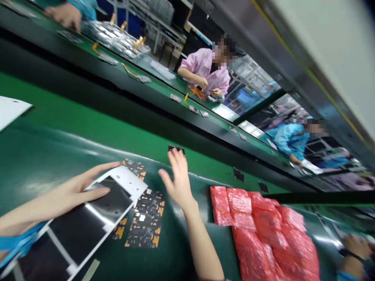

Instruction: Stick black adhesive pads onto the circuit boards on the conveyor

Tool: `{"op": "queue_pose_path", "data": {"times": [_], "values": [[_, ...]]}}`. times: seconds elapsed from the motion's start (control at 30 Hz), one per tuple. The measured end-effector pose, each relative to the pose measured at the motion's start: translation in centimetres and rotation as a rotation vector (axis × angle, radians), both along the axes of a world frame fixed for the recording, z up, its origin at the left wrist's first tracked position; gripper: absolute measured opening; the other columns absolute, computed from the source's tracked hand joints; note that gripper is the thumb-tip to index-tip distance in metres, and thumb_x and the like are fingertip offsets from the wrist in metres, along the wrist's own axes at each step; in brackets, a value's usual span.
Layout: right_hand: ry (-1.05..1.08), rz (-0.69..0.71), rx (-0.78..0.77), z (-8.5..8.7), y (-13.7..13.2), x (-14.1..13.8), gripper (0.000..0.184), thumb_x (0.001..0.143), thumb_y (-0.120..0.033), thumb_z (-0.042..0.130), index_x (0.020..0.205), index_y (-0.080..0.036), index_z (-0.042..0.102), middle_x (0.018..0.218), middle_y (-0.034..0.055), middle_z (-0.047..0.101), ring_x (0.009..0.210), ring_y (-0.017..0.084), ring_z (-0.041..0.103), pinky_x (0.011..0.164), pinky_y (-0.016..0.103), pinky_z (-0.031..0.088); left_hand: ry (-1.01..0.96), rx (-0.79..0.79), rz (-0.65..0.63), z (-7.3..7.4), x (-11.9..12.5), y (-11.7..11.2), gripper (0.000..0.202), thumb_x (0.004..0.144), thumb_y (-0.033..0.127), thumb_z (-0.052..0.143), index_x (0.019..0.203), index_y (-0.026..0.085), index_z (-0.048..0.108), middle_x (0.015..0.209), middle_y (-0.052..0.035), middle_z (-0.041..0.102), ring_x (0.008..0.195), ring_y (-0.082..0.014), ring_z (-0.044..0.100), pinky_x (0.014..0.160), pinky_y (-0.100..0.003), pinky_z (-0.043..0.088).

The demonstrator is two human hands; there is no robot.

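Red bubble-wrap bags (263, 234), green table (88, 117), black circuit boards (145, 230) patched orange, white-framed black panel (79, 234), co-worker's pink smock (202, 68), another's blue smock (288, 140).

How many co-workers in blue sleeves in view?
3: a sleeve at top left, a blue-coated person at far right, a sleeve in the bottom right corner. More may be hidden.

The white plastic frame (125, 180) looks smooth around glossy black film (77, 234), beside crinkled shiny red bubble wrap (260, 230).
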State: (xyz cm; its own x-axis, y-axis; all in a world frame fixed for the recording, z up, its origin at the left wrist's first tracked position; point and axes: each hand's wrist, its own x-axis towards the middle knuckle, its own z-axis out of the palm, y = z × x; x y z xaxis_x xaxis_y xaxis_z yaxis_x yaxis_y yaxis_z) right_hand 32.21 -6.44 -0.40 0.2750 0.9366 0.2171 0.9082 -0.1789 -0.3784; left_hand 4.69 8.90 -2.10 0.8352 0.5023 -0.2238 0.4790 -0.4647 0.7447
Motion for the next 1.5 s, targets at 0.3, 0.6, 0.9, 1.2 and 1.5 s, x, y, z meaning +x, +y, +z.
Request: {"op": "queue_pose_path", "data": {"times": [0.3, 0.6, 0.9, 1.2, 1.5], "values": [[0.26, 0.212, 0.234, 1.5, -5.3, -7.5, 0.073, 0.094, -0.046, 0.075, 0.157, -0.018, 0.049, 0.141, 0.0164, 0.071, 0.127, 0.031, 0.07, 0.111, 0.048, 0.056, -0.336, -0.343, 0.045, 4.5, 3.1, -5.3, 0.089, 0.099, 0.066, 0.057, 0.165, 0.037, 0.005, 0.125, -0.0055, 0.071, 0.101, -0.0231, 0.074, 0.086, -0.033, 0.064], [0.857, -0.053, 0.406, 3.6, -8.3, -7.9, 0.068, 0.107, -0.066, 0.044, 0.16, -0.025, 0.049, 0.147, 0.0142, 0.064, 0.135, 0.029, 0.064, 0.108, 0.042, 0.058, -0.554, 0.69, -0.04, 4.5, 4.1, -12.6, 0.086, 0.104, 0.053, 0.057, 0.17, 0.014, 0.018, 0.175, -0.0113, 0.025, 0.163, -0.024, 0.024, 0.135, -0.029, 0.016], [0.352, -0.11, 0.65, 6.8, -10.9, -5.3, 0.038, 0.101, -0.031, 0.07, 0.14, -0.033, 0.067, 0.134, 0.009, 0.068, 0.122, 0.024, 0.067, 0.097, 0.036, 0.06, -0.69, 0.193, -0.045, 6.3, 4.1, -10.0, 0.048, 0.105, 0.028, 0.056, 0.152, 0.04, 0.054, 0.147, 0.0024, 0.066, 0.129, -0.0154, 0.068, 0.109, -0.015, 0.051], [0.558, 0.193, 0.437, 9.0, -9.4, -4.6, 0.007, 0.094, -0.015, 0.076, 0.096, -0.021, 0.077, 0.089, 0.001, 0.078, 0.08, 0.013, 0.072, 0.076, 0.02, 0.057, -0.701, 0.022, -0.088, 6.2, 3.6, -10.4, 0.066, 0.096, 0.027, 0.069, 0.156, 0.041, 0.046, 0.145, 0.0014, 0.067, 0.133, -0.0171, 0.065, 0.111, -0.018, 0.051], [0.531, 0.226, 0.391, 8.4, -9.7, -4.9, 0.013, 0.1, -0.02, 0.069, 0.089, -0.019, 0.076, 0.08, 0.0039, 0.077, 0.071, 0.014, 0.071, 0.068, 0.022, 0.056, -0.692, -0.19, 0.143, 6.2, 4.4, -11.2, 0.013, 0.095, 0.032, 0.072, 0.102, 0.033, 0.083, 0.086, 0.0066, 0.079, 0.068, -0.0088, 0.074, 0.063, -0.006, 0.056]]}}
